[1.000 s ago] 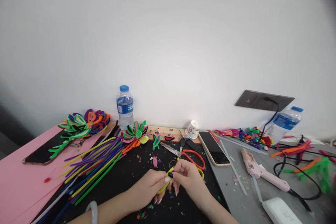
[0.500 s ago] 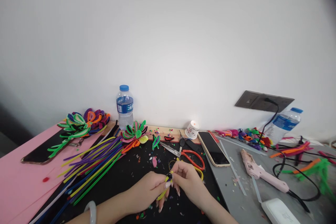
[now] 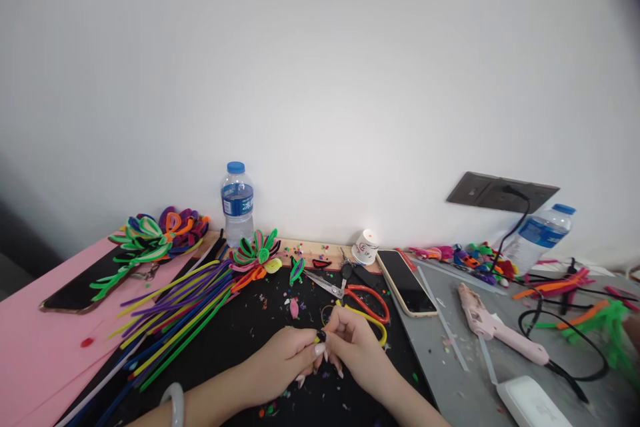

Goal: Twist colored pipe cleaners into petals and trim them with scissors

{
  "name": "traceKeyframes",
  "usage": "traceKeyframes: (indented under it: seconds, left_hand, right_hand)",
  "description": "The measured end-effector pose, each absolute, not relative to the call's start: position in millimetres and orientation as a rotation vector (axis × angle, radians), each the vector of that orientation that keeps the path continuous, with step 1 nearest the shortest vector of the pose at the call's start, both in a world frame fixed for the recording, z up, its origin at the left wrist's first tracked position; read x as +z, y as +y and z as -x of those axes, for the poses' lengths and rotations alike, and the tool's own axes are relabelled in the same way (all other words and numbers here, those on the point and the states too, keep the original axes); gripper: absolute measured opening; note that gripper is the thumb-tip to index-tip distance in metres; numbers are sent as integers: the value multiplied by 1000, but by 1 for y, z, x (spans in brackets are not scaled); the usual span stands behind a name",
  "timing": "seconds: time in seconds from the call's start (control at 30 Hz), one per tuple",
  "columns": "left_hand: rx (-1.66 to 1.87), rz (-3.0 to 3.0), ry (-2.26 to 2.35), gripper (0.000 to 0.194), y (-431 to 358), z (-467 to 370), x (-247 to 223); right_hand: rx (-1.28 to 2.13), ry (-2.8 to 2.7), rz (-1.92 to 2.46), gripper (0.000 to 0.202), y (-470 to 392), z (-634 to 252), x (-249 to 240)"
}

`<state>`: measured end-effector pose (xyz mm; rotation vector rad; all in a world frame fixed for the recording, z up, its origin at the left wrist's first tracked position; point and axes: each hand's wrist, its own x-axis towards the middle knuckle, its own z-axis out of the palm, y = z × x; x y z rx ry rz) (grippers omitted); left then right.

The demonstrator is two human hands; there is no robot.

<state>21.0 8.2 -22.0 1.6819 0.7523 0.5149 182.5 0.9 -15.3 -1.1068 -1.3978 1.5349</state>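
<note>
My left hand and my right hand meet above the black mat. Both are closed, their fingertips pinching a small black and yellow pipe cleaner piece. Most of that piece is hidden behind the fingers. Just beyond my right hand lie scissors with red handles and a yellow-handled pair. A pink pipe cleaner petal and a green and purple one rest on the mat ahead. Left of my left hand spreads a bundle of long coloured pipe cleaners.
Pipe cleaner flowers and a water bottle stand at the back left. To the right are a phone, a corded pink glue gun and a white case. Another person's hand shows near green pipe cleaners.
The yellow strip that hung below my fingers is now mostly hidden in my grip. My hands have barely shifted. At the far right, another person's hand has come into view beside the green pipe cleaners.
</note>
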Motion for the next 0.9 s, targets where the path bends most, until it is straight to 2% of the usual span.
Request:
traceKeyframes:
  seconds: [0.2,0.3,0.47,0.7,0.9]
  left_hand:
    - [551,-1602,703,35,9,-22,-22]
    - [581,-1587,714,35,9,-22,-27]
    - [576,-1620,736,35,8,-21,-31]
    - [457,-1589,736,34,10,-22,-16]
    - [423,-1592,711,36,7,-19,-22]
  right_hand:
    - [1543,-1415,1135,18,3,-185,-16]
    - [1408,-1584,1230,15,3,-187,-16]
    - [1167,-1885,1277,25,-1,-189,-13]
    - [875,-2117,1235,24,-2,-191,-5]
    - [946,-2192,1223,26,-2,-191,1]
